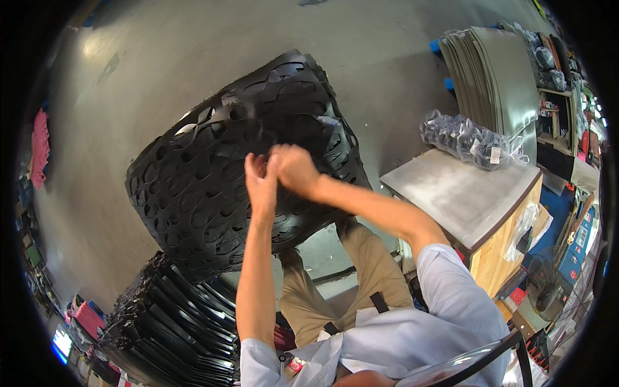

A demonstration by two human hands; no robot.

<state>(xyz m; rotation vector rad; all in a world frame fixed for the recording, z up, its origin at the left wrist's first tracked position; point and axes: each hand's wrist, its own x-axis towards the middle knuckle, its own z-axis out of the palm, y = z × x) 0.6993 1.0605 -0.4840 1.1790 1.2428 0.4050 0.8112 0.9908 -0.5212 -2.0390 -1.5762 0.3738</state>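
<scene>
In front of me spreads a large black sheet (193, 174) of thin, flexible material, cut through with many oval and curved holes. It looks layered, with several edges showing on its right side. Over its middle, my two hands meet close together. My left hand (262, 184) is upright with bent fingers and the thumb against them. My right hand (294, 169) is curled closed beside it, slightly smeared by motion. Whatever lies between the fingers is dark against the black sheet and I cannot make it out.
At lower left stands a thick stack of folded black sheets (174, 322). To my right is a wooden table (458, 193) bearing clear-bagged dark items (474, 138). Behind it lean tall grey-brown boards (490, 77). A fan (548, 284) stands at far right.
</scene>
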